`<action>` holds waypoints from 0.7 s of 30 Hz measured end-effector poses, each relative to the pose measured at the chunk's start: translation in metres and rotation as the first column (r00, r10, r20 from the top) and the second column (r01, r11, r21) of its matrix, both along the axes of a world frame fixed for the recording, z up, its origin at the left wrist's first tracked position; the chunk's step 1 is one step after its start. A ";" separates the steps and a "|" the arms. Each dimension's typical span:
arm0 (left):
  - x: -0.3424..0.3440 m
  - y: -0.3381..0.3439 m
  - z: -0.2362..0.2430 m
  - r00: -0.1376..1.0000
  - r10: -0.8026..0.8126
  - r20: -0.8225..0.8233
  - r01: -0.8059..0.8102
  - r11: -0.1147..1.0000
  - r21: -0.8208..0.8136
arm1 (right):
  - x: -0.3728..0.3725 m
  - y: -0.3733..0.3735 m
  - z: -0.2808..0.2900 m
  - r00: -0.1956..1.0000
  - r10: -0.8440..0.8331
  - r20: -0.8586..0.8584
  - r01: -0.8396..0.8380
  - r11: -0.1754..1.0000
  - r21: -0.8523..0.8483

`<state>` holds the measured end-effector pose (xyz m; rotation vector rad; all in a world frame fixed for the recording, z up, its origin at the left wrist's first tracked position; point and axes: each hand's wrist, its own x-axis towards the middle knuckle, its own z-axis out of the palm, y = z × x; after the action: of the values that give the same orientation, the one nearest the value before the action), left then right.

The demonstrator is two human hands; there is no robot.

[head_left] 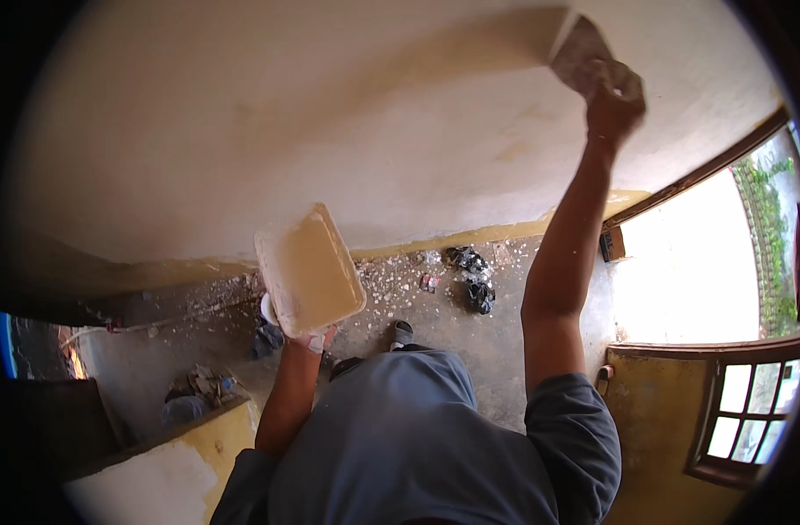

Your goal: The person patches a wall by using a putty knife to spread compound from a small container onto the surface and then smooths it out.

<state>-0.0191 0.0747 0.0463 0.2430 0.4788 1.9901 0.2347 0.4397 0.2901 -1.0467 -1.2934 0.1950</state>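
Gray shirt (400, 429) foremost, a person's right hand (617, 105) grips a scraper (582, 54), blade edge at the wall (373, 122); the left hand (316, 339) clasps a rimmed tray (317, 271) by its near end; floor (496, 372) leaves room between scattered debris (400, 284) and bright doorway (693, 267).
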 end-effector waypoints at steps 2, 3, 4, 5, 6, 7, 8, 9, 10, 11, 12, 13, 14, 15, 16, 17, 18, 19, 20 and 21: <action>0.005 0.006 -0.006 1.000 0.000 0.022 0.000 1.000 -0.006 | 0.011 0.000 -0.008 0.902 0.302 -0.309 -0.271 0.952 0.139; 0.004 0.005 -0.006 1.000 0.020 0.015 -0.020 1.000 -0.015 | -0.005 -0.013 -0.020 0.888 0.376 -0.264 -0.337 0.924 0.182; 0.001 -0.001 -0.005 1.000 0.026 0.008 -0.026 1.000 -0.017 | -0.032 -0.041 -0.024 0.929 0.341 -0.140 -0.341 0.940 0.026; 0.004 -0.005 -0.005 1.000 0.011 0.004 -0.011 1.000 -0.014 | -0.055 -0.051 -0.039 0.927 0.375 0.032 -0.371 0.926 -0.074; 0.002 -0.002 -0.003 1.000 0.000 -0.004 0.000 1.000 -0.011 | -0.088 -0.069 -0.057 0.880 0.473 0.039 -0.464 0.876 -0.134; 0.000 0.003 0.003 1.000 -0.020 -0.013 0.020 1.000 -0.008 | -0.111 -0.075 -0.078 0.827 0.552 0.105 -0.538 0.832 -0.138; 0.002 0.000 0.006 0.999 -0.037 -0.022 0.036 0.999 -0.003 | -0.129 -0.078 -0.088 0.793 0.569 0.217 -0.538 0.822 -0.190; 0.002 -0.002 0.009 0.998 -0.051 -0.027 0.051 0.999 0.006 | -0.132 -0.081 -0.084 0.745 0.532 0.402 -0.484 0.846 -0.223; 0.003 0.000 0.011 0.998 -0.061 -0.032 0.062 0.998 0.015 | -0.129 -0.066 -0.086 0.780 0.451 0.433 -0.418 0.891 -0.176; 0.003 0.003 0.014 0.997 -0.069 -0.037 0.070 0.997 0.024 | -0.122 -0.048 -0.087 0.808 0.370 0.459 -0.351 0.927 -0.129; 0.002 0.000 0.015 0.998 -0.055 -0.032 0.056 0.998 0.021 | -0.110 -0.045 -0.067 0.914 0.295 0.279 -0.282 0.955 -0.086; 0.002 0.001 0.015 0.999 -0.042 -0.017 0.042 0.999 0.012 | -0.088 -0.040 -0.049 0.974 0.208 0.093 -0.202 0.977 -0.069; 0.007 0.010 0.016 0.999 -0.036 0.001 0.036 0.999 0.005 | -0.058 -0.023 -0.051 0.948 0.257 -0.189 -0.267 0.963 -0.030; 0.003 0.018 0.017 0.999 -0.034 0.008 0.034 0.999 -0.002 | -0.047 -0.021 -0.044 0.838 0.288 -0.464 -0.312 0.950 0.026; 0.004 0.020 0.017 0.999 -0.033 0.014 0.033 0.999 -0.008 | -0.047 -0.027 -0.050 0.797 0.319 -0.512 -0.330 0.941 0.073; 0.007 0.015 0.015 0.999 -0.035 0.020 0.035 0.999 -0.013 | -0.051 -0.035 -0.057 0.754 0.349 -0.557 -0.342 0.932 0.121; 0.007 0.013 0.017 0.998 -0.056 0.016 0.056 0.998 -0.018 | -0.066 -0.041 -0.070 0.725 0.394 -0.566 -0.395 0.910 0.128; 0.008 0.015 0.016 0.997 -0.078 0.017 0.079 0.996 -0.030 | -0.093 -0.053 -0.076 0.623 0.483 -0.616 -0.508 0.848 0.151; 0.007 0.010 0.019 0.994 -0.107 0.010 0.108 0.993 -0.050 | -0.116 -0.049 -0.091 0.715 0.489 -0.499 -0.522 0.849 0.085; 0.005 0.007 0.019 0.993 -0.121 0.006 0.121 0.990 -0.079 | -0.148 -0.068 -0.089 0.875 0.358 -0.325 -0.384 0.923 -0.017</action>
<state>-0.0139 0.0816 0.0649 0.2157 0.5288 1.8493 0.0863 0.3713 0.2015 -0.7842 -1.1864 0.6886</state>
